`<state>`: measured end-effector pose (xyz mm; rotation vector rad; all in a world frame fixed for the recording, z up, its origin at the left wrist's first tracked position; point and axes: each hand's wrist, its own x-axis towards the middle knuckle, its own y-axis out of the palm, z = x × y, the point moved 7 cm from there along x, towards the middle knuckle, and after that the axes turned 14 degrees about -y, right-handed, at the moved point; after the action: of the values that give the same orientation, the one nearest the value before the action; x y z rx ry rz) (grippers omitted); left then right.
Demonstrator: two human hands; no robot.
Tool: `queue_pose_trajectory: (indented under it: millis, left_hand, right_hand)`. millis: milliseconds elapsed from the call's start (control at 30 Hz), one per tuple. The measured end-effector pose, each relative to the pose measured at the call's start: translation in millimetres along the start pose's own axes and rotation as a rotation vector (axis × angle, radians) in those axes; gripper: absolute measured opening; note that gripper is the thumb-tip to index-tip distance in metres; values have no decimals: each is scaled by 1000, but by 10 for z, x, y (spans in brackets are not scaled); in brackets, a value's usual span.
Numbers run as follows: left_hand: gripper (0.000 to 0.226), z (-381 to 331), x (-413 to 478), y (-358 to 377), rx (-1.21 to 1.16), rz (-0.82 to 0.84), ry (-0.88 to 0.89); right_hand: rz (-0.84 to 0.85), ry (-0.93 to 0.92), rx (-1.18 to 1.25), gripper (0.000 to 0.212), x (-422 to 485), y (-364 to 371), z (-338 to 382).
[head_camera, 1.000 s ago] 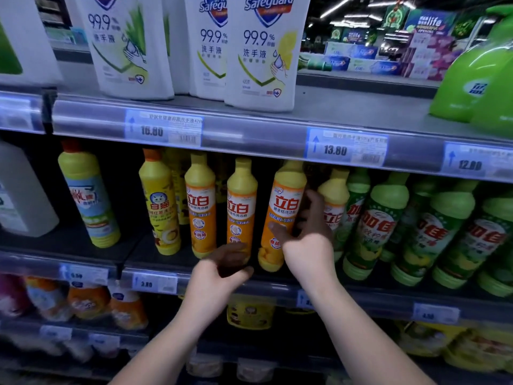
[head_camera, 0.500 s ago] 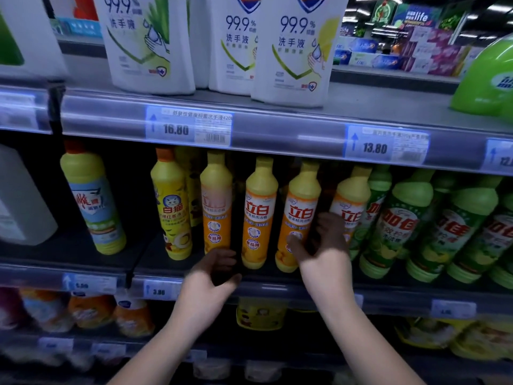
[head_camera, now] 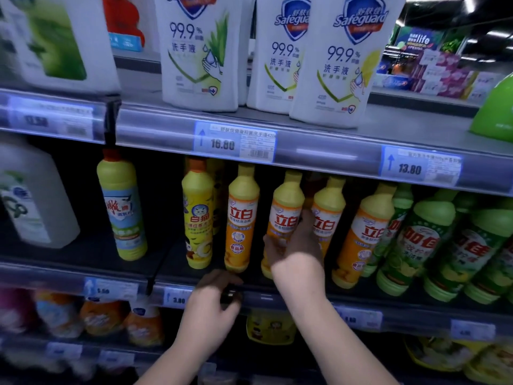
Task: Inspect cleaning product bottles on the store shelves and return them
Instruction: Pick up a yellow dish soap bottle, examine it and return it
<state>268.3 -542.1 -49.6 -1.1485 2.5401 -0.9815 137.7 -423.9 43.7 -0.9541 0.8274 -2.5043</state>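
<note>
since the earlier frames the right hand (head_camera: 298, 245) has moved one bottle to the left — a second ago its fingers were spread in front of the gap beside the third orange bottle, and now they are wrapped around the second orange-and-yellow bottle (head_camera: 283, 218) in the row. the left hand (head_camera: 213, 304) has stayed low at the shelf edge (head_camera: 277, 297), and the view has shifted so the shelves sit further right and look closer.

the gripped bottle stands on the middle shelf, leaning slightly, between two matching bottles. the right thumb lies across its lower label on the left and the fingers (head_camera: 306, 218) curl round its right side, slipped into the gap next to the third orange bottle (head_camera: 327, 218), so the hand is closed on it. the left hand is loosely curled with fingertips resting at the shelf's front rail; it holds no bottle, though a small dark shape sits under its fingers that cannot be made out.

the orange labels read 立白 in red. to the left is a yellow bottle (head_camera: 197, 215) marked 白猫, and to the right green bottles (head_camera: 433, 245) marked 加佳. on the shelf above stand white safeguard pouches (head_camera: 337, 59) printed 99.9% and 洗手液 — price tags (head_camera: 236, 141) below them read 16.80 and 13.80, and one on the lower rail 3.80.
</note>
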Motion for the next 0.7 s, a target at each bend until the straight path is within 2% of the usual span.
queue_pose_trajectory:
  millis: [133,433,500,600,700]
  left_hand:
    - [28,52,45,1,-22,29,-31]
    - [25,-30,-9,-75,-72,28,31]
    - [42,-185,-119,-152,-110,-2,99]
    - [73,-479,-279,-129,-260,98,158]
    - [83,-701,-373,-65,-365,184,157]
  right_hand:
    - [-40,-1,-22,62,103,-65,-13]
    - [-139,-78,-39,53,-164,-441,93]
    - [-125,-121,32,59,-255,-590,146]
    - [-52,-141,171,61,-409,-702,181]
    - [16,-128,341,57,-555,-650,116]
